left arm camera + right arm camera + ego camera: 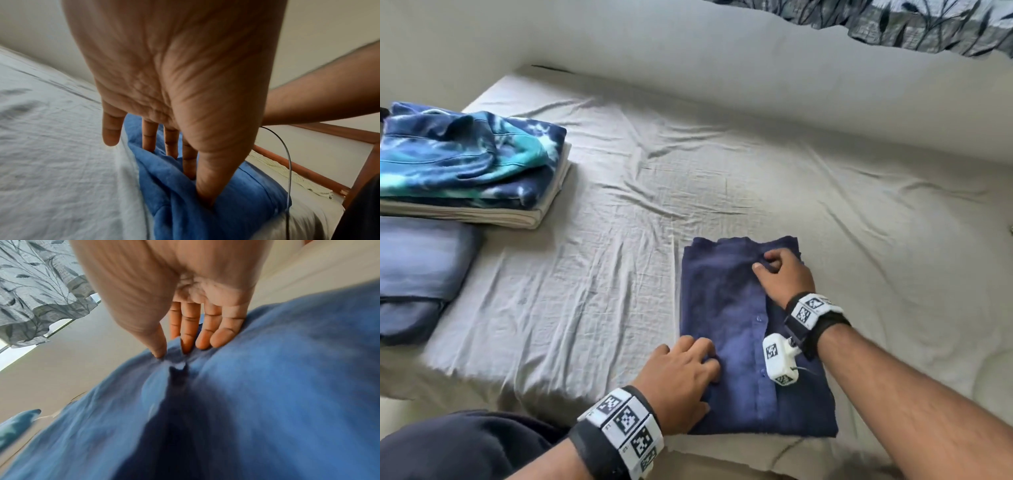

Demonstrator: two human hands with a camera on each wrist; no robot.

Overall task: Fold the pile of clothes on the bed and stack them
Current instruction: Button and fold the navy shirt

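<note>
A navy button-front shirt point(732, 308) lies folded into a tall rectangle on the pale bed sheet point(602, 257), collar end away from me. My left hand point(705, 356) is at the shirt's near left edge. In the left wrist view its thumb and fingers point(197, 190) dig into a raised fold of the blue cloth point(246, 194). My right hand point(767, 263) is near the collar, and there its thumb and forefinger point(172, 353) pinch a small ridge of the shirt point(267, 386).
A stack at the left holds a blue-teal tie-dye garment point(465, 154) on a folded beige piece point(482, 214). In front of it lies a folded grey-blue item point(417, 274). A leaf-print curtain point(928, 24) hangs beyond the wall. My dark-clad knee point(465, 445) is at the bottom left.
</note>
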